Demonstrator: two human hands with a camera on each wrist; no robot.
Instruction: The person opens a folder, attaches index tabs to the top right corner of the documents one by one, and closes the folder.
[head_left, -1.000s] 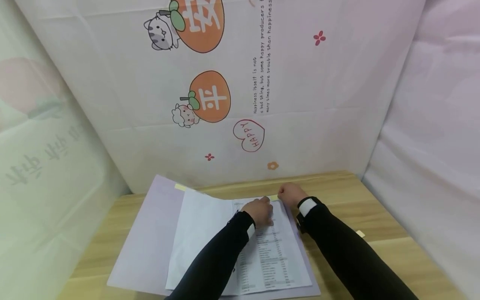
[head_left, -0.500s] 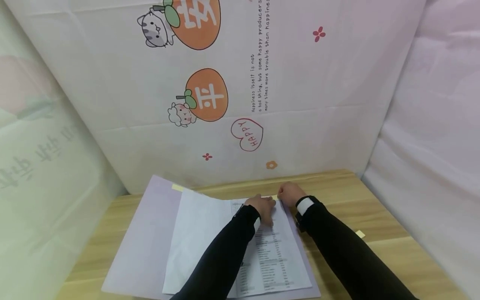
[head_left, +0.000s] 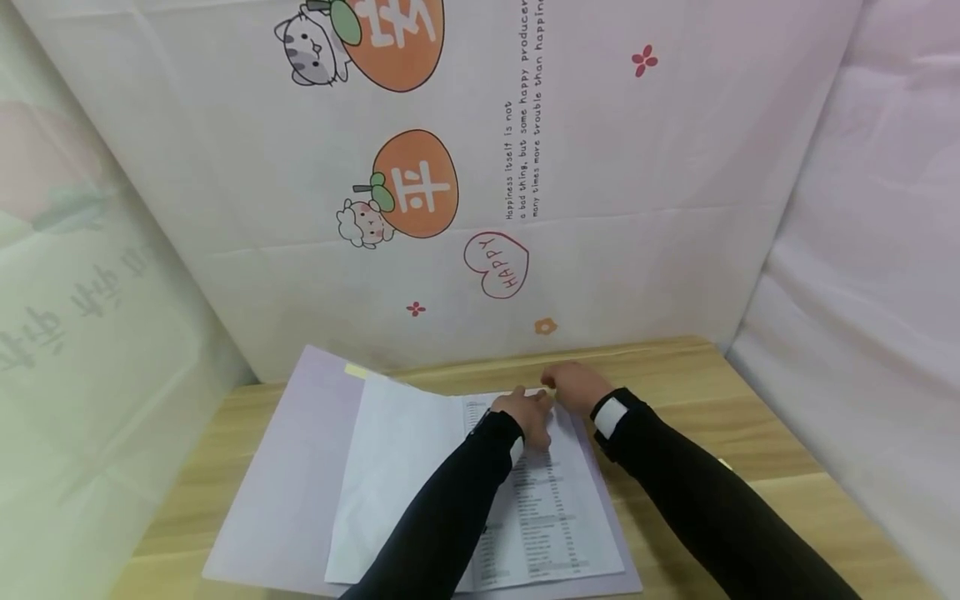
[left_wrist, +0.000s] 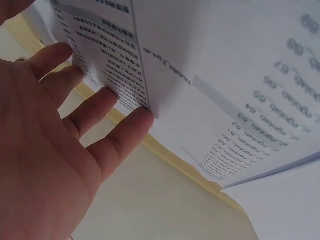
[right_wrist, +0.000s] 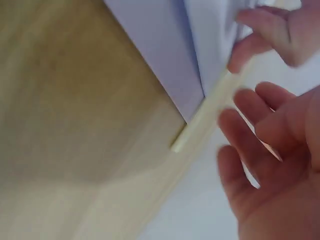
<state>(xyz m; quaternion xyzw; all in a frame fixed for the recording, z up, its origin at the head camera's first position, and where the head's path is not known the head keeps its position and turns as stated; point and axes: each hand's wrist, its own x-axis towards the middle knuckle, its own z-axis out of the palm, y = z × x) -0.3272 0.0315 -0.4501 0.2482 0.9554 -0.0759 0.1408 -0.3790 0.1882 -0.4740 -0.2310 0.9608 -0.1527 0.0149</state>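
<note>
A lilac folder (head_left: 285,483) lies spread on the table, its cover turned to the left. On it rests a stack of printed sheets (head_left: 555,508), with a white page (head_left: 397,467) folded over to the left. My left hand (head_left: 527,417) lies palm down near the top of the print, fingertips on the paper by the upper edge. My right hand (head_left: 577,387) hovers at the top right corner, fingers loosely bent and holding nothing in the right wrist view. A narrow pale yellow strip (right_wrist: 187,130) runs along the folder's top edge and sticks out past its corner.
The wood-grain table (head_left: 697,392) ends at a printed cloth wall (head_left: 600,275) behind the folder. Cloth also hangs on the left and right. A small pale piece (head_left: 725,464) lies on the table, partly covered by my right sleeve.
My left hand has slid right along the top of the sheets, toward the corner. My right hand has shifted slightly left, closer to it. The folder stays where it lay.
</note>
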